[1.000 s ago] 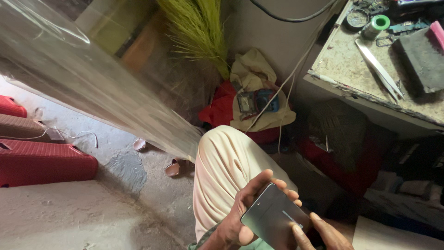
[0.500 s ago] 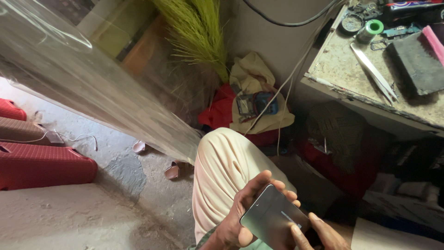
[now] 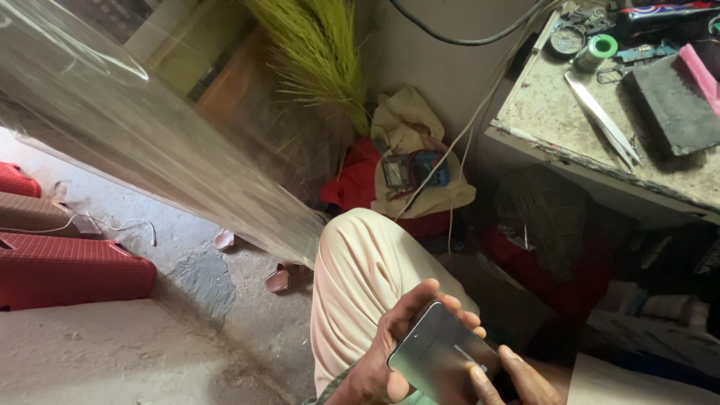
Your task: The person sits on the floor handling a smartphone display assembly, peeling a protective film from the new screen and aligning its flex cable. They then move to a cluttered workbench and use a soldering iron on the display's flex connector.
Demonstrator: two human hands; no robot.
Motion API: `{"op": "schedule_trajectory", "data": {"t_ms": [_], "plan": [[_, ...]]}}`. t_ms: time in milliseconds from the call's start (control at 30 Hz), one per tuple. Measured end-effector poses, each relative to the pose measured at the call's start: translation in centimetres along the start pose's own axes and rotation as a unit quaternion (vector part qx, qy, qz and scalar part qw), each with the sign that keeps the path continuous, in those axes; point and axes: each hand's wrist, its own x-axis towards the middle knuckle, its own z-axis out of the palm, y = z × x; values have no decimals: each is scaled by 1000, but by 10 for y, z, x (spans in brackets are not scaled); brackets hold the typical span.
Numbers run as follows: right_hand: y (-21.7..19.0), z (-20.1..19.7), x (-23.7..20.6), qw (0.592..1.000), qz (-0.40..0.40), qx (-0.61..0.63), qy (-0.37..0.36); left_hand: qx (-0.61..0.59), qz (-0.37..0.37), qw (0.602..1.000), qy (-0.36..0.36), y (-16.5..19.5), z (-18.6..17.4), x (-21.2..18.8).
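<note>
Little is seen to have shifted since the earlier frame: just below the knee [image 3: 360,262], a thin, stiff, slippery phone [image 3: 439,360] is cradled by its edges in the left hand [image 3: 394,341], while the right hand [image 3: 506,379] fingertips are pressed on its glass.

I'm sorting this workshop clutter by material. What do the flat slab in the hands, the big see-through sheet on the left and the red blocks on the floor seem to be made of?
The slab, cradled in the left hand and touched by the right hand, looks like glossy glass or metal: it mirrors light. The sheet seems thin clear plastic, creased with glare. The red blocks look like moulded matte plastic, ribbed.
</note>
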Motion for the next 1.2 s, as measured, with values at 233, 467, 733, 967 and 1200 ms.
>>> {"op": "schedule_trajectory", "data": {"t_ms": [233, 467, 733, 967, 1200], "plan": [[-2, -6, -3, 965, -241, -93, 42, -8, 8, 1000, -9, -1, 2, -1], [-12, -10, -1, 958, -261, -104, 57, -15, 16, 1000, -13, -4, -4, 0], [-74, -79, -9, 984, -173, 47, 1, 36, 65, 992, 103, 11, -6, -10], [-99, -92, 3, 993, -110, 10, -30, 66, 100, 991, 68, 25, -11, -7], [-107, -87, 7, 992, -100, 41, -71, 80, 122, 987, 66, 26, -10, -9]]}}
